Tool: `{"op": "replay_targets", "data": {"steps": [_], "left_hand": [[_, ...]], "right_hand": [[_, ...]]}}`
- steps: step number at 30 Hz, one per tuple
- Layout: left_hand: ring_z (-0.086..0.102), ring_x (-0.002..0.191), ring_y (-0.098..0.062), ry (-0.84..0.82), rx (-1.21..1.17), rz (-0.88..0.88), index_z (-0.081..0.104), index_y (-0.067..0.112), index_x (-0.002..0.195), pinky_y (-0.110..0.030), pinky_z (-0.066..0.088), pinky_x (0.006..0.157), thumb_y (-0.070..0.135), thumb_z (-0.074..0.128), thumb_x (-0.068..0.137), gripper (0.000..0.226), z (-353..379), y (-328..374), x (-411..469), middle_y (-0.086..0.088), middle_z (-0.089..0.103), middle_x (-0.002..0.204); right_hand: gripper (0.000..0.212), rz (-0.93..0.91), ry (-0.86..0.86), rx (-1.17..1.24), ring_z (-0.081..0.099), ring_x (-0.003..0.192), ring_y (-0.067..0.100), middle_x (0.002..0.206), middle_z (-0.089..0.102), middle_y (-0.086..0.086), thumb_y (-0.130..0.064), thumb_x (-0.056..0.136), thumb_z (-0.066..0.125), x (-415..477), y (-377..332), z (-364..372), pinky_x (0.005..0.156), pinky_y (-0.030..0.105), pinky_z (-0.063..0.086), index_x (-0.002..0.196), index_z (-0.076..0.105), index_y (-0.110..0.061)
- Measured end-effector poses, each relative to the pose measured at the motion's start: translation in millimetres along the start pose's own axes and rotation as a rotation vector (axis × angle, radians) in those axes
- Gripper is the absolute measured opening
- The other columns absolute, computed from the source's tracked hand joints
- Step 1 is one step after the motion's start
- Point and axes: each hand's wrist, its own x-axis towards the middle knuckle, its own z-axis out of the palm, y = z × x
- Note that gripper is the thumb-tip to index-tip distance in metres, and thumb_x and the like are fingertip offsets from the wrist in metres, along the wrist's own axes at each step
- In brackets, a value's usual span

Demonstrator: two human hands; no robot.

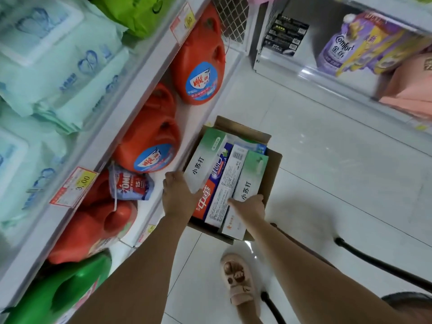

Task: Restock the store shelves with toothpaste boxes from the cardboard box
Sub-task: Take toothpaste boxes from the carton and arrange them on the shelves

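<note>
A brown cardboard box (273, 170) sits on the white floor beside the left shelf, filled with several toothpaste boxes lying side by side. A green-and-white toothpaste box (205, 157) lies at its left, a red-and-blue one (211, 190) beside it, a grey-white one (230, 183) in the middle, another green-white one (251, 176) at the right. My left hand (176, 195) grips the near-left edge of the stack, touching the left green box. My right hand (250, 205) grips the near-right end, fingers on the right green box.
The left shelf (131, 101) holds orange detergent jugs (201, 71), a small blue Omo pouch (131, 184), a green jug and pale wipe packs above. Another shelf at the right carries purple softener bags (339, 45). My slippered foot (238, 279) and a black chair leg (374, 263) stand near the box.
</note>
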Motion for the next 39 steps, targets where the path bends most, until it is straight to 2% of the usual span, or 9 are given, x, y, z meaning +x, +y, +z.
{"op": "replay_targets", "data": {"steps": [7, 11, 14, 16, 21, 25, 29, 33, 39], "left_hand": [[0.060, 0.105, -0.030, -0.158, -0.306, -0.246, 0.028, -0.001, 0.131, -0.039, 0.053, 0.085, 0.028, 0.077, 0.075, 0.079, -33.5, 30.2, -23.2, -0.010, 0.058, 0.116], [0.060, 0.085, -0.021, -0.295, -0.614, -0.377, 0.042, 0.002, 0.115, -0.025, 0.050, 0.062, 0.011, 0.070, 0.080, 0.046, -68.4, 40.2, -47.3, -0.007, 0.061, 0.107], [0.064, 0.091, -0.023, -0.365, -0.709, -0.319, 0.055, 0.017, 0.107, -0.034, 0.055, 0.073, 0.009, 0.068, 0.082, 0.030, -98.2, 41.0, -71.6, -0.007, 0.066, 0.113], [0.067, 0.086, -0.016, -0.362, -0.791, -0.261, 0.057, 0.024, 0.109, -0.033, 0.057, 0.074, 0.015, 0.069, 0.084, 0.029, -124.6, 44.5, -89.9, -0.007, 0.068, 0.112], [0.050, 0.043, 0.001, -0.143, -0.867, -0.323, 0.062, 0.018, 0.106, -0.013, 0.037, 0.039, 0.040, 0.062, 0.087, 0.029, -192.5, 60.9, -137.7, 0.000, 0.064, 0.071], [0.064, 0.077, -0.013, -0.104, -0.935, -0.327, 0.060, 0.020, 0.112, -0.029, 0.055, 0.064, 0.046, 0.055, 0.090, 0.034, -235.1, 73.4, -175.1, 0.004, 0.066, 0.087], [0.053, 0.072, -0.005, -0.038, -0.936, -0.245, 0.046, 0.031, 0.101, -0.015, 0.051, 0.060, 0.039, 0.050, 0.095, 0.010, -274.2, 88.8, -216.3, 0.016, 0.055, 0.084], [0.053, 0.091, -0.014, 0.015, -0.956, -0.196, 0.041, 0.032, 0.117, -0.040, 0.047, 0.093, 0.041, 0.044, 0.097, 0.023, -305.9, 103.9, -248.2, 0.013, 0.055, 0.101], [0.051, 0.118, -0.020, 0.119, -0.935, -0.065, 0.039, 0.017, 0.139, -0.024, 0.037, 0.086, 0.038, 0.035, 0.100, 0.044, -359.1, 110.3, -293.3, 0.004, 0.049, 0.119]], "right_hand": [[0.062, 0.046, -0.064, 0.172, 0.066, 0.082, 0.023, 0.100, 0.064, 0.009, -0.033, 0.076, 0.074, -18.4, -1.9, -26.8, 0.070, 0.041, 0.058, 0.116, 0.033, -0.009], [0.053, -0.053, -0.180, 0.304, 0.066, 0.083, 0.022, 0.100, 0.064, 0.010, -0.027, 0.080, 0.072, -61.8, -20.6, -59.1, 0.059, 0.031, 0.052, 0.114, 0.037, -0.008], [0.034, -0.207, -0.328, 0.327, 0.069, 0.079, 0.019, 0.101, 0.070, 0.011, -0.026, 0.085, 0.068, -105.4, -37.7, -89.3, 0.057, 0.026, 0.054, 0.112, 0.052, -0.012], [0.030, -0.258, -0.430, 0.326, 0.071, 0.074, 0.018, 0.095, 0.072, 0.008, -0.033, 0.082, 0.069, -140.5, -48.9, -112.1, 0.057, 0.025, 0.055, 0.105, 0.058, -0.017], [0.045, -0.312, -0.627, 0.326, 0.070, 0.093, 0.032, 0.101, 0.073, 0.012, -0.041, 0.074, 0.074, -219.1, -71.5, -156.0, 0.083, 0.048, 0.056, 0.109, 0.062, -0.016], [0.033, -0.347, -0.684, 0.380, 0.069, 0.096, 0.030, 0.105, 0.072, 0.011, -0.040, 0.085, 0.063, -280.4, -83.6, -174.5, 0.085, 0.047, 0.055, 0.112, 0.064, -0.020], [0.041, -0.398, -0.707, 0.382, 0.067, 0.100, 0.033, 0.108, 0.070, 0.014, -0.041, 0.085, 0.067, -333.5, -95.0, -179.8, 0.090, 0.050, 0.053, 0.117, 0.063, -0.016], [0.059, -0.466, -0.763, 0.408, 0.062, 0.110, 0.034, 0.117, 0.067, 0.014, -0.047, 0.077, 0.070, -370.8, -104.0, -175.1, 0.101, 0.053, 0.044, 0.125, 0.060, -0.014], [0.069, -0.578, -0.720, 0.441, 0.064, 0.110, 0.025, 0.120, 0.067, 0.003, -0.057, 0.070, 0.069, -433.6, -110.1, -161.4, 0.097, 0.049, 0.048, 0.131, 0.052, -0.029]]}}
